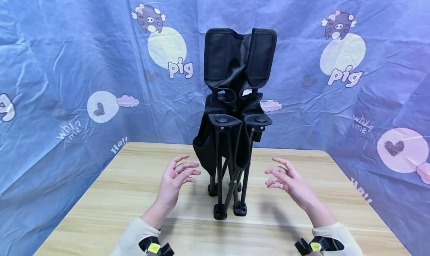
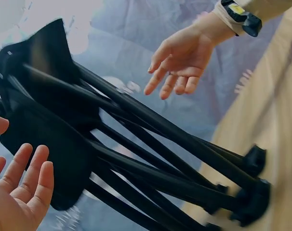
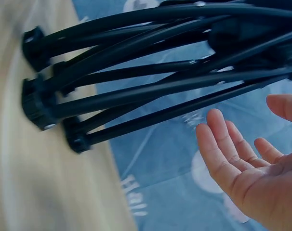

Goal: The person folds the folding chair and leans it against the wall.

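A black folding camp chair (image 1: pixel 223 58) stands upright and folded on the table, its fabric back at the top and its legs gathered close together. The chair's dark tubes (image 2: pixel 151 120) end in black plastic feet (image 3: pixel 37 103) on the wood. To the left of the chair is my left hand (image 1: pixel 176 179), fingers loosely bent and holding nothing. My right hand (image 1: pixel 290 181) is on the opposite side, raised over the table with its fingers relaxed and apart from the legs. Both palms face inward toward the chair.
The light wood table (image 1: pixel 111 211) extends on both sides of the chair. Behind it hangs a blue curtain (image 1: pixel 100 43) with pig and cloud prints. Each wrist wears a black strap (image 1: pixel 332 244) with a small camera over a pale sleeve.
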`<action>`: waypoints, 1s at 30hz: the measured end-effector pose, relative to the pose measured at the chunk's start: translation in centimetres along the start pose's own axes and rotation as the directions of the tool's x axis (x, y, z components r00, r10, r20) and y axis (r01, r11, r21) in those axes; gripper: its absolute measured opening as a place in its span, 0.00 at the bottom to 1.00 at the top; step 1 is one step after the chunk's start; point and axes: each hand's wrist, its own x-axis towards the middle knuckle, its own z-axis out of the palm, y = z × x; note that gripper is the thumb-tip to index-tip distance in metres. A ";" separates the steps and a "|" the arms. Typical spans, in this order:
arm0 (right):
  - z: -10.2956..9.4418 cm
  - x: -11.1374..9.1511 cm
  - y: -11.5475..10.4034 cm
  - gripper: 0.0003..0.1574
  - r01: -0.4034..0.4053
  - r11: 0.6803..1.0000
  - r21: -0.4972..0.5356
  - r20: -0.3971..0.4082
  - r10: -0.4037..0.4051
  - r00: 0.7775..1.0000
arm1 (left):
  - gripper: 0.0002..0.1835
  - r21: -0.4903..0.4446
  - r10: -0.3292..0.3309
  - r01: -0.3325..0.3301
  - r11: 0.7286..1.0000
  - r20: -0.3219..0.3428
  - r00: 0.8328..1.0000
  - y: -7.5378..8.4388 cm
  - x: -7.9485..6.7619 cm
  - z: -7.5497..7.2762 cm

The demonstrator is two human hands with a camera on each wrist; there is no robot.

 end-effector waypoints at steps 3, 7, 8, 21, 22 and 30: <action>-0.1 -0.4 1.4 0.23 -0.048 0.999 -0.021 -0.010 0.048 0.999 | 0.19 0.025 -0.072 0.073 0.997 -0.030 0.997 -1.1 -0.4 -0.3; 0.1 -0.9 2.9 0.23 -0.125 0.991 -0.047 -0.048 0.123 0.991 | 0.20 0.039 -0.163 0.165 0.985 -0.067 0.984 -2.6 -0.8 -0.7; 0.1 -1.0 3.3 0.23 -0.143 0.988 -0.050 -0.052 0.140 0.989 | 0.21 0.038 -0.182 0.185 0.982 -0.075 0.980 -3.0 -0.9 -0.8; 0.6 -2.1 7.1 0.45 -0.329 0.943 -0.053 -0.030 0.328 0.944 | 0.25 0.106 -0.350 0.358 0.928 -0.089 0.933 -7.6 -2.5 -1.4; 0.7 -2.1 7.4 0.45 -0.335 0.941 -0.047 -0.022 0.334 0.942 | 0.26 0.112 -0.361 0.368 0.923 -0.078 0.929 -7.9 -2.7 -1.4; 1.6 -2.4 9.1 0.45 -0.368 0.930 0.029 0.044 0.366 0.930 | 0.29 0.099 -0.473 0.466 0.879 0.066 0.879 -9.9 -3.9 -1.3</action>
